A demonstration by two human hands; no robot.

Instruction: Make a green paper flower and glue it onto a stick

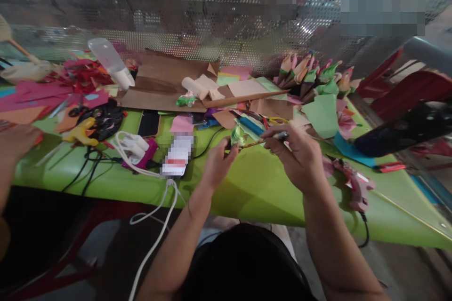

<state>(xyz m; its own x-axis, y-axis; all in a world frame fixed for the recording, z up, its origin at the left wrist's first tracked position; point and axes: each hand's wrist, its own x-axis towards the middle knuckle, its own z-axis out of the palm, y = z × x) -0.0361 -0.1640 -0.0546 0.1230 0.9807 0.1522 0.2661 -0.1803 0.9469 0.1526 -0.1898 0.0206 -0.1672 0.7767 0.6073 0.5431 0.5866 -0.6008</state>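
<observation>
Between the fingertips of my left hand (219, 160) is a small light green paper piece (238, 135), curled in layers like a flower. My right hand (296, 155) pinches a thin brownish stick (252, 143); its pale bluish-grey end (281, 135) sticks out past the fingers. The stick's other tip meets the green paper flower near my left thumb. Whether the two are joined, I cannot tell. Both hands are raised over the front of the green table (261, 193). Beyond them lies a blue strip (251, 126), partly hidden.
A pink glue gun (358, 188) lies right of my hands, near a dark bottle (399, 134). Left are a phone (178, 155) with white cables and a co-worker's hand (17, 146). Paper flowers (314, 73), brown cardboard (165, 77) and scraps line the back.
</observation>
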